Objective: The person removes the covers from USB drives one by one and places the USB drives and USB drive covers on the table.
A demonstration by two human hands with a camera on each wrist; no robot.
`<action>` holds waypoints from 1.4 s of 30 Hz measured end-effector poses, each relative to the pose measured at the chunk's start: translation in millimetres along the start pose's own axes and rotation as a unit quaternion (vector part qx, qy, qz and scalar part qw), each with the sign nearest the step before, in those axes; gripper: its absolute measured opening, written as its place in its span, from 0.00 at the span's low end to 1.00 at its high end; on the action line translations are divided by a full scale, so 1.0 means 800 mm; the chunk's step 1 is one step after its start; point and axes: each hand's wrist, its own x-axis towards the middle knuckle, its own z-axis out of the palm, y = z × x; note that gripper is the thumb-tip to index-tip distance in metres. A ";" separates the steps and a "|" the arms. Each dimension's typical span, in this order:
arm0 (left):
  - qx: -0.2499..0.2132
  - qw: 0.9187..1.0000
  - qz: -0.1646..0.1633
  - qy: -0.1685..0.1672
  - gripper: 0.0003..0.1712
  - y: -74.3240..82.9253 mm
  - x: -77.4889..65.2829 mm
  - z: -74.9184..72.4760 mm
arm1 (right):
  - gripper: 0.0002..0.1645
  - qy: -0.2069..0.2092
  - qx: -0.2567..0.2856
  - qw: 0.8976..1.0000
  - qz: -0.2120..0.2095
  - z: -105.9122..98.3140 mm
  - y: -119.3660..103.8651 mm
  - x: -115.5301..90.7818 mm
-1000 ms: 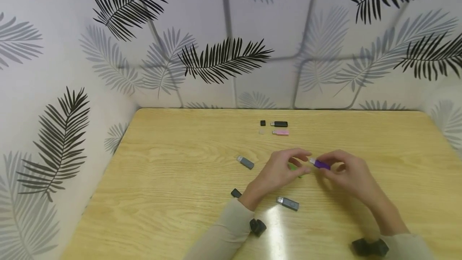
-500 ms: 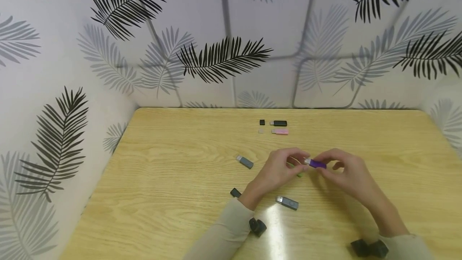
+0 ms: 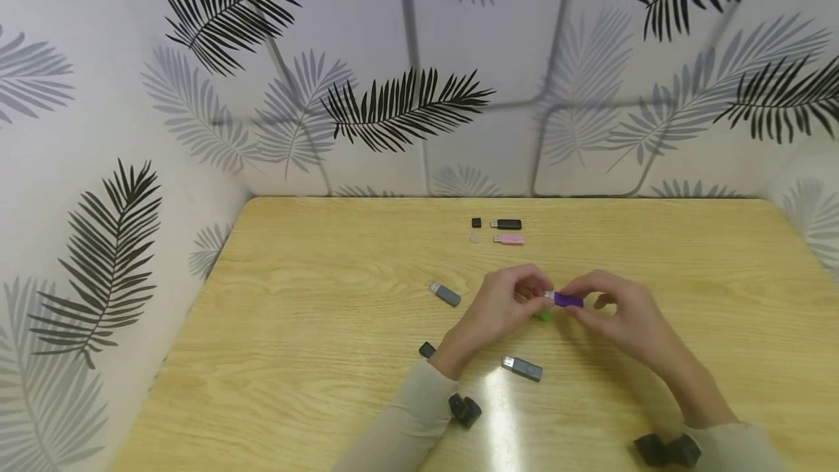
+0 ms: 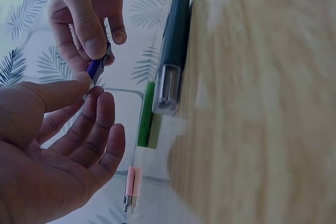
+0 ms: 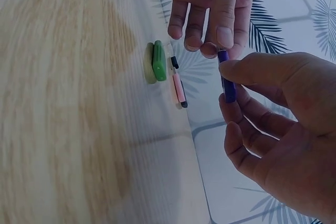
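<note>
Above the table, both hands meet at a purple USB stick (image 3: 568, 300). My right hand (image 3: 619, 304) pinches its purple body between thumb and fingers, as the right wrist view shows. The left hand (image 3: 501, 304) pinches the pale connector end with thumb and fingertips, which hide most of that end. A green USB stick (image 5: 159, 61) lies on the table below the hands, partly covered by the left hand in the head view. In front of the hands lies a grey USB stick (image 3: 522, 368) with its connector bare.
Another grey USB stick (image 3: 446, 294) lies left of the hands, and a dark cap (image 3: 427, 350) sits by the left wrist. Farther back are a black USB stick (image 3: 507, 224) and a pink one (image 3: 509, 239), beside a black cap (image 3: 476, 223) and a clear cap (image 3: 474, 239).
The right hand has brought the purple USB stick leftward to the left hand. The left thumb and fingers, apart earlier, have closed on its connector end.
</note>
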 end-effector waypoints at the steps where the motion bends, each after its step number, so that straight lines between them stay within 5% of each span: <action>1: -0.001 1.000 -0.001 0.000 0.07 -0.001 -0.001 -0.001 | 0.21 -0.001 0.002 1.000 -0.001 0.001 0.000 0.000; 11: -0.026 0.999 0.023 0.014 0.06 -0.006 -0.004 -0.022 | 0.16 -0.012 -0.005 0.999 -0.029 0.003 -0.007 0.020; 42: -0.050 0.996 0.014 0.079 0.07 -0.020 -0.012 -0.073 | 0.07 -0.107 0.039 0.993 0.035 0.024 -0.022 0.092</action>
